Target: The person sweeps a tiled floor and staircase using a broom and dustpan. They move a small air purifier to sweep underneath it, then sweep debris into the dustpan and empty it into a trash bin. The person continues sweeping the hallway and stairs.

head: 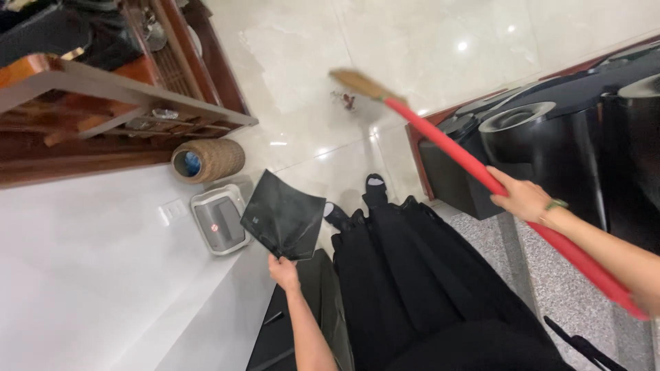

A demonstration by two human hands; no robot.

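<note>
Right hand [524, 198] is wrapped around the red handle of a broom [481, 175], fingers curled over the shaft partway along its length, a green band at the wrist. That handle runs on a long slant from the lower right edge of the view, past the forearm, up to the straw-coloured bristle head, which hangs blurred above the pale glossy tile floor [412, 41]. Just beyond the bristles a small reddish bit of debris [345, 100] lies on the tiles. Left hand [283, 272] is closed around the lower edge of a black dustpan [283, 216], thumb and fingers pinching it so that the flat, square pan stands tilted upward in front of the body, clear of the floor. Between the two arms hangs a long black pleated skirt [405, 275], and one foot in a black slipper [375, 185] shows past its hem on the tiles. Left of the dustpan sits a small white rounded-square device [218, 220] on the floor, and just behind it a round woven basket [207, 159] lies near the foot of dark wooden furniture [124, 103] that fills the upper left corner. A white wall surface [82, 275] with a small switch plate takes up the lower left. On the right, beside the broom hand, stands a glossy black cabinet [584, 130] with rounded tops on a reddish wood base, over a speckled grey strip of floor.
</note>
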